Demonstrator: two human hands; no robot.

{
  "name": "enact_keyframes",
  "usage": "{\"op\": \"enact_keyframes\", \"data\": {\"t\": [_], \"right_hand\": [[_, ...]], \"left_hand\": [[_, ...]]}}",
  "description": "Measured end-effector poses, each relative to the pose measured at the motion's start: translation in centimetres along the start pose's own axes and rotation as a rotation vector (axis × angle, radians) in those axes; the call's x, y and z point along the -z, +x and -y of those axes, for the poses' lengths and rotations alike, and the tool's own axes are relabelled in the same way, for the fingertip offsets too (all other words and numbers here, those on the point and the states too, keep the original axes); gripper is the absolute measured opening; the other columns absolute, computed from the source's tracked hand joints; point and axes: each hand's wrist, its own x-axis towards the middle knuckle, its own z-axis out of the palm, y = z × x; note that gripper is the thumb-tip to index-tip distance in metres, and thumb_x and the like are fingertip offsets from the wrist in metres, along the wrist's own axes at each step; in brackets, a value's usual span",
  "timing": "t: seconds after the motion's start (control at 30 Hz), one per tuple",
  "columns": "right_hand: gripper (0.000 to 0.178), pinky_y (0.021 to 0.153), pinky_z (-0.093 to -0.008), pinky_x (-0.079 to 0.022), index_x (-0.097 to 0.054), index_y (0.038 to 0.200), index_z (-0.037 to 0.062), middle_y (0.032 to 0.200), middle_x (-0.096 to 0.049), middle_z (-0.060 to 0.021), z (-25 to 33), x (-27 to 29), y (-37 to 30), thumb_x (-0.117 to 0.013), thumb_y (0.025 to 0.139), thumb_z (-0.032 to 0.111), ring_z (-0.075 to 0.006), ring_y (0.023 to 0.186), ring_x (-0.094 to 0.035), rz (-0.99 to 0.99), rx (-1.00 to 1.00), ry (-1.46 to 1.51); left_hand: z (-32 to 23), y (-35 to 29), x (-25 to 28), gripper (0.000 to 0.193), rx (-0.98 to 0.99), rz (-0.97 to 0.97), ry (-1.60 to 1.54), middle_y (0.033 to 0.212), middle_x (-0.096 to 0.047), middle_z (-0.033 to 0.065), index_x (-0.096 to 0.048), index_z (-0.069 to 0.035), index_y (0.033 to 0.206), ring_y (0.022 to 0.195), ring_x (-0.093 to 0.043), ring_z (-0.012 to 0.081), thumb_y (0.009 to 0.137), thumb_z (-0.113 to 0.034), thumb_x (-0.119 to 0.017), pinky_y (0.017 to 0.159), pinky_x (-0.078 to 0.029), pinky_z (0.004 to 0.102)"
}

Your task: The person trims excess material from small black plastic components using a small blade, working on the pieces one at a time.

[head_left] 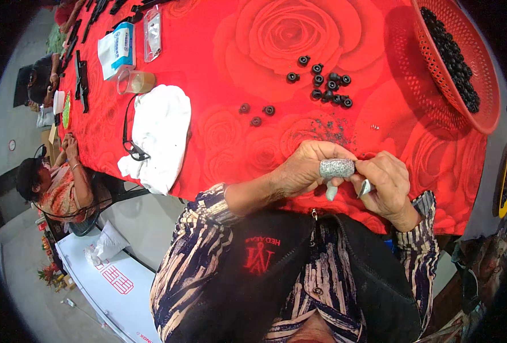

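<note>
Close to my body, at the near edge of the red table, my left hand [306, 167] and my right hand [384, 178] meet with fingers pinched. Between them is a grey speckled band-like piece [337, 168], with pale tapering ends showing below it. Whether it is wrapped round a finger or held, I cannot tell. What my right fingertips pinch is hidden. Dark crumbs [336, 132] lie scattered just beyond my hands. Several small round black parts with holes [332, 85] sit farther off, and a few reddish-dark ones [256, 121] lie to the left.
At the far right, a red perforated basket [436, 66] holds many black parts. A white cloth [163, 134], black-framed glasses [129, 140], a plastic cup [136, 82] and a blue-white packet [118, 50] stand left. Another person [65, 183] sits at the table's left side.
</note>
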Motion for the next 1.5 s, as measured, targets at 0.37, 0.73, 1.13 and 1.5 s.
{"op": "enact_keyframes", "data": {"t": [0.37,0.73,1.13,1.5], "right_hand": [[0.044,0.046,-0.0332,-0.040,-0.060,0.103,-0.0036,0.068,-0.052,-0.0077,-0.9,-0.3,-0.5,-0.070,0.061,0.005,-0.0221,0.053,-0.052,0.017,0.024,0.053],[0.031,0.044,-0.0315,-0.039,-0.060,0.095,-0.0029,0.064,-0.049,-0.0059,-0.4,-0.8,-0.9,-0.074,0.068,0.006,-0.0190,0.050,-0.049,-0.070,0.077,-0.015],[0.029,0.045,-0.0329,-0.039,-0.059,0.093,0.0000,0.062,-0.049,-0.0061,-0.5,-0.8,-0.1,-0.073,0.068,0.009,-0.0204,0.049,-0.050,-0.018,0.034,0.024],[0.016,0.046,-0.0343,-0.039,-0.057,0.082,0.0041,0.060,-0.047,-0.0065,-2.0,-0.3,-0.4,-0.068,0.069,0.004,-0.0238,0.048,-0.049,-0.077,-0.020,-0.130]], "left_hand": [[-1.4,-0.5,-1.0,0.019,-0.014,-0.020,0.122,0.075,-0.061,0.0054,-0.062,0.002,0.101,0.060,-0.059,0.0099,0.088,-0.010,-0.060,0.050,-0.049,0.0203],[-0.1,-0.4,0.4,0.018,-0.029,0.063,0.012,0.080,-0.066,0.0091,-0.064,-0.001,0.102,0.072,-0.064,0.0138,0.087,-0.010,-0.061,0.059,-0.050,0.0240],[-0.7,-0.1,0.7,0.021,-0.008,0.079,0.101,0.077,-0.062,0.0064,-0.062,0.002,0.100,0.059,-0.058,0.0100,0.085,-0.013,-0.064,0.049,-0.050,0.0223],[-4.5,-1.6,-1.4,0.018,-0.822,-0.319,1.201,0.079,-0.061,0.0042,-0.066,-0.004,0.092,0.071,-0.058,0.0102,0.075,-0.006,-0.072,0.060,-0.046,0.0238]]}}
